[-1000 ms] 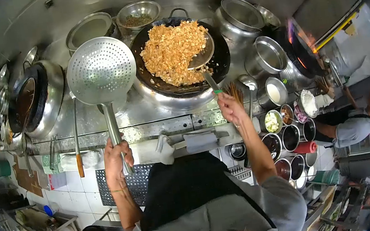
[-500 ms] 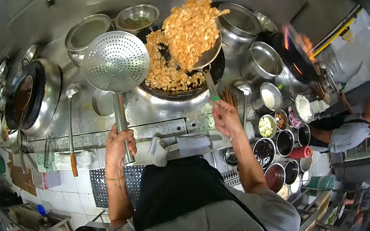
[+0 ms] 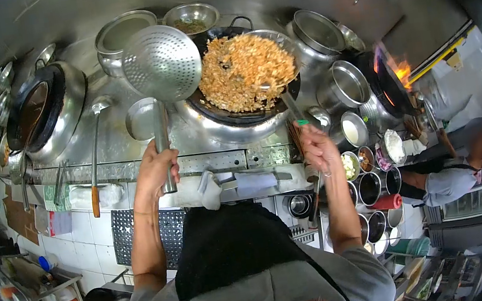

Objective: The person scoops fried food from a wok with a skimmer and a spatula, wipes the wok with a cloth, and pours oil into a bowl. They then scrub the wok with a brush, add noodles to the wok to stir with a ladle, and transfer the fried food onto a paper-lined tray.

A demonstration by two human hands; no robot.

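Stainless-steel tabletop (image 3: 119, 151) fills the head view, dull and scuffed. At its middle back sits a round black wok (image 3: 236, 113) heaped with golden, grainy fried rice (image 3: 243, 71). The left hand (image 3: 155, 169) wraps its fingers tight around the tubular handle of a round, perforated steel skimmer (image 3: 161, 63), which overlaps the wok's left rim. The right hand (image 3: 319, 151) closes its fingers on a ladle (image 3: 291, 106) that reaches into the rice.

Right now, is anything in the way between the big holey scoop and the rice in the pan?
Nothing visible. The strainer, in the left hand, hangs at the rim of the wok; only the ladle, in the right hand, sits in the rice.
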